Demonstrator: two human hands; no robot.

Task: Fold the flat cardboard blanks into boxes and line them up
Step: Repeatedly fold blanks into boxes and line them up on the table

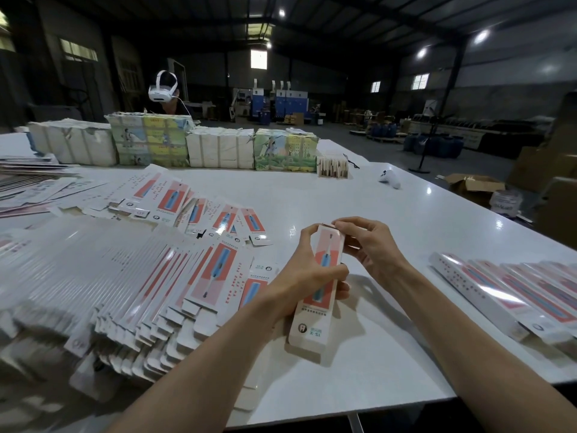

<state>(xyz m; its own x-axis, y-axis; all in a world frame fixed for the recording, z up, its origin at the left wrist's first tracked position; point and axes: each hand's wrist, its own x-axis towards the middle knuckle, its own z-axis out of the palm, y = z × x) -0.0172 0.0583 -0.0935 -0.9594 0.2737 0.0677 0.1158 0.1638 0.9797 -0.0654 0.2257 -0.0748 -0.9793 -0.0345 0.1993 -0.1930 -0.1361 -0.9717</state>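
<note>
Long box [307,326] held in both hands over desk [312,195], near front edge. Long side runs from person toward far edge, top end leans a bit right. Left hand [304,273] wraps round box middle. Right hand [371,245] pinches flap at top end. Bare desk room ahead of hands. Big pile of flat blanks [125,276] close on left. Row of done boxes [515,292] by right edge. Wrapped bundles [218,148] along far edge. White controller [390,179] toward far right corner.

One box [307,323] is held by two hands: left hand [304,273], right hand [368,245]. Flat blanks [125,276] left of the box cannot be counted; one controller [390,178] is seen beyond it.
</note>
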